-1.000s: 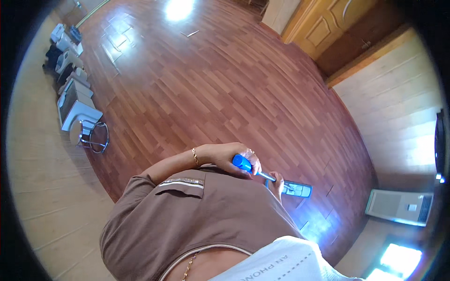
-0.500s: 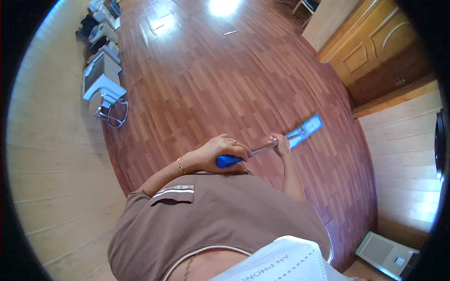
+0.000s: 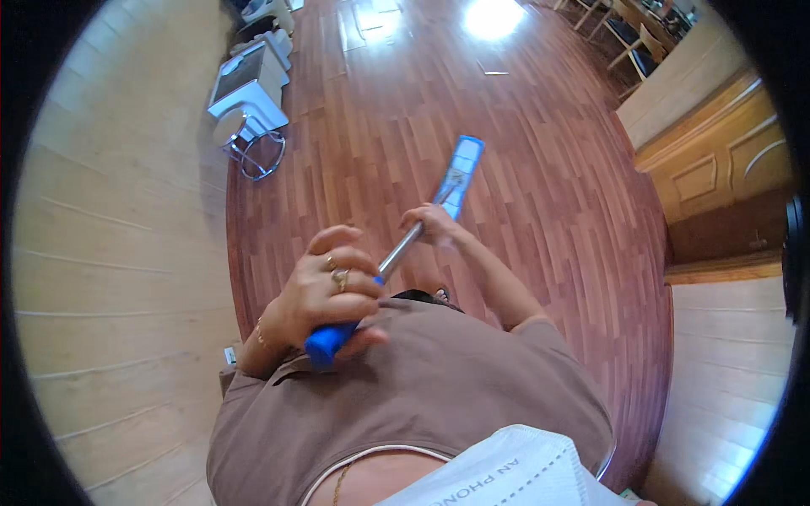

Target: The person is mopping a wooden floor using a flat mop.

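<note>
A flat mop [image 3: 401,253] with a metal pole runs from near my chest out over the wood floor. My left hand [image 3: 333,287], with rings and a bracelet, is wrapped round its blue grip [image 3: 331,341] at the near end, the index finger somewhat lifted. Farther down the pole, my right hand [image 3: 432,224] grips the metal part. Beyond that hand lies the long blue mop head [image 3: 462,169], on the floor ahead and angled slightly right. Part of the head is hidden behind my right hand.
Along the left wall stand a round-seated metal stool [image 3: 253,148] and a white table [image 3: 249,88]. A wooden door [image 3: 717,164] is on the right. Chairs [image 3: 641,55] stand by a desk at the far right. A small light-edged piece [image 3: 492,72] lies on the far floor.
The mop head has swung from the right to straight ahead and farther away. My left hand has drawn the grip back left toward my chest; my right hand has moved left and forward.
</note>
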Action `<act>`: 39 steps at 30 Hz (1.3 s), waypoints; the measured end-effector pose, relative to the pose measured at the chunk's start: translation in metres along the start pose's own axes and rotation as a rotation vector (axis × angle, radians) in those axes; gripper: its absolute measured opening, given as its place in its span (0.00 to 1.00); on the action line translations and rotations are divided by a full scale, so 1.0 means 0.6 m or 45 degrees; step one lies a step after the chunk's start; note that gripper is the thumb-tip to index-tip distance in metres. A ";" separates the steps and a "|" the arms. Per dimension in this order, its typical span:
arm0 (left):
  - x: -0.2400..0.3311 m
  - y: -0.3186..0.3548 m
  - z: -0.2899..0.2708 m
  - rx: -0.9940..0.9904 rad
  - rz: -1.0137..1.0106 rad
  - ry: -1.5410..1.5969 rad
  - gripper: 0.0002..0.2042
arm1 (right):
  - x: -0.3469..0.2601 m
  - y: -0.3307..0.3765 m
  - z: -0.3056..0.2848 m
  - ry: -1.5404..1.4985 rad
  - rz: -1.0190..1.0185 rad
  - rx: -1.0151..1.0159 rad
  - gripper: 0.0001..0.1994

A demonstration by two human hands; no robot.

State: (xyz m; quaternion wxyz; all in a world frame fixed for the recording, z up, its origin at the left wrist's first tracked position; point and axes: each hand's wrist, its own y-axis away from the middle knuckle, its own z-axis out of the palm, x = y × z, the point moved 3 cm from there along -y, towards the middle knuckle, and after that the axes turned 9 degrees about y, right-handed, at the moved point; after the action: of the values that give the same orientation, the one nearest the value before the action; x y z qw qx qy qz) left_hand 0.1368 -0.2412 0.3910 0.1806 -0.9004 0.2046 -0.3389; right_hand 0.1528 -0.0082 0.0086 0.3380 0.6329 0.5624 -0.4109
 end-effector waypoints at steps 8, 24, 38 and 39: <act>0.105 0.093 -0.043 -0.045 0.122 0.538 0.13 | -0.237 -0.096 0.249 0.410 -0.728 -0.478 0.07; 0.102 0.198 -0.057 -0.006 -0.165 0.531 0.13 | -0.264 -0.142 0.365 0.683 -0.780 -0.731 0.13; -0.099 0.104 0.017 -0.064 -0.231 0.603 0.10 | -0.051 -0.072 0.038 0.604 -0.064 0.422 0.07; -0.119 0.099 0.029 -0.108 -0.215 0.591 0.10 | -0.034 -0.054 0.019 0.661 0.061 0.483 0.08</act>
State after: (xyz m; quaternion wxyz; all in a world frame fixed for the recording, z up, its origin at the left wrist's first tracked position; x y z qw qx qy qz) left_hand 0.0851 -0.2537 0.3130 0.0618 -0.8191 0.1786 -0.5416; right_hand 0.1184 -0.0228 0.0234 0.0687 0.7815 0.5281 -0.3251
